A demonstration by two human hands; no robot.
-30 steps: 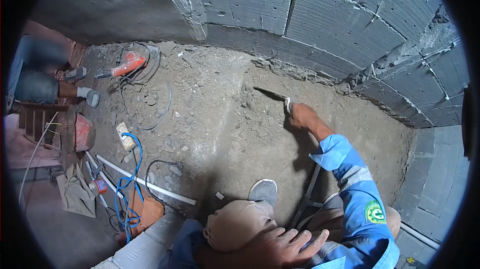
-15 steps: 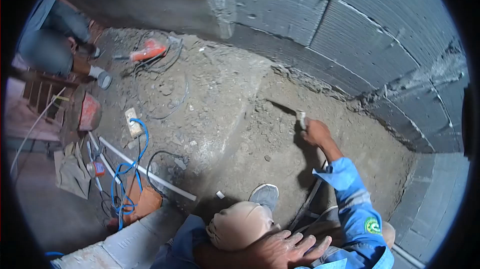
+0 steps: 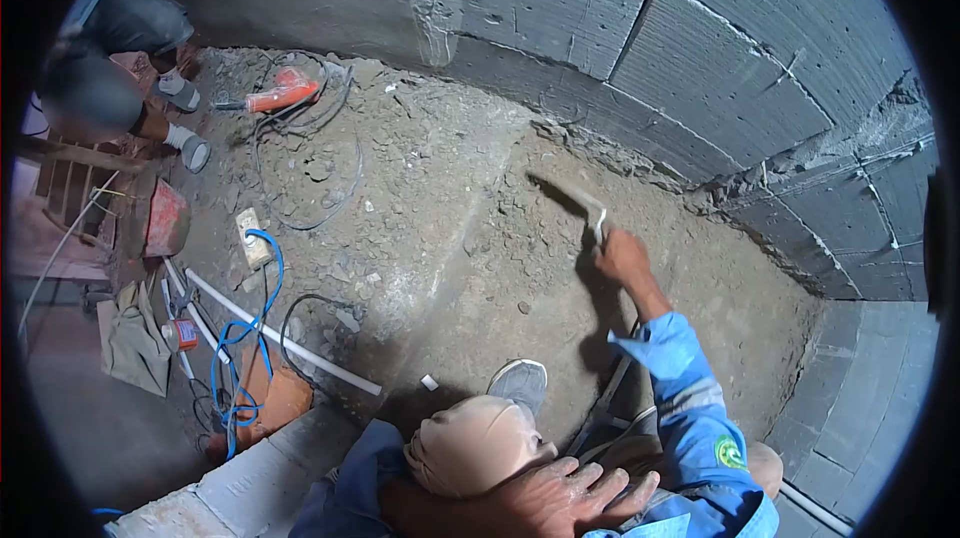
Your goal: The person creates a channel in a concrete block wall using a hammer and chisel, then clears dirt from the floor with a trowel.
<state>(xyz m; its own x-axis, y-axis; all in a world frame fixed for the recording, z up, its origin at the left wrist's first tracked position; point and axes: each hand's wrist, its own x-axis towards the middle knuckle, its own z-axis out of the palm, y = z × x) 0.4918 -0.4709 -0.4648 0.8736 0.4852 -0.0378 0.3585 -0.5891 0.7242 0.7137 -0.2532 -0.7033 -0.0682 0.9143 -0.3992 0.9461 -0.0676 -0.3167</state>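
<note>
1. Right hand [image 3: 622, 258]: the fingers are closed tight round the handle of a trowel [image 3: 568, 192]. The hand is held out ahead, just above the ground, at the end of a blue sleeve [image 3: 685, 408] with a grey band and a green round badge.

2. Trowel: the handle is gripped in the right hand. The pale blade is angled up and to the left, with its tip over the loose earth floor [image 3: 450, 208] near the foot of the wall. Whether the blade touches the soil cannot be told.

3. Left hand [image 3: 560, 498]: the fingers are spread and laid flat, and nothing is gripped. The hand is rested on a bent knee [image 3: 470, 443] in tan cloth at the bottom of the view.

4. Grey shoe [image 3: 522, 380]: it is set on the earth just beyond the knee.

5. Block wall [image 3: 700, 48]: the grey blocks are ribbed and jointed with rough mortar. The wall runs behind the trowel and round to the right.

6. White pipe [image 3: 290, 343]: it is laid slantwise on the ground left of the shoe, and a blue cable [image 3: 245, 328] is looped across it.

7. Orange power tool [image 3: 282, 93]: it is laid among black cable at the far left of the floor, well apart from the trowel.

8. Red can [image 3: 182, 335] and a drab cloth bag [image 3: 130, 343]: they are placed beside the pipe's left end.

9. Another person [image 3: 110, 68]: seen at the upper left in blue trousers and grey footwear.
</note>
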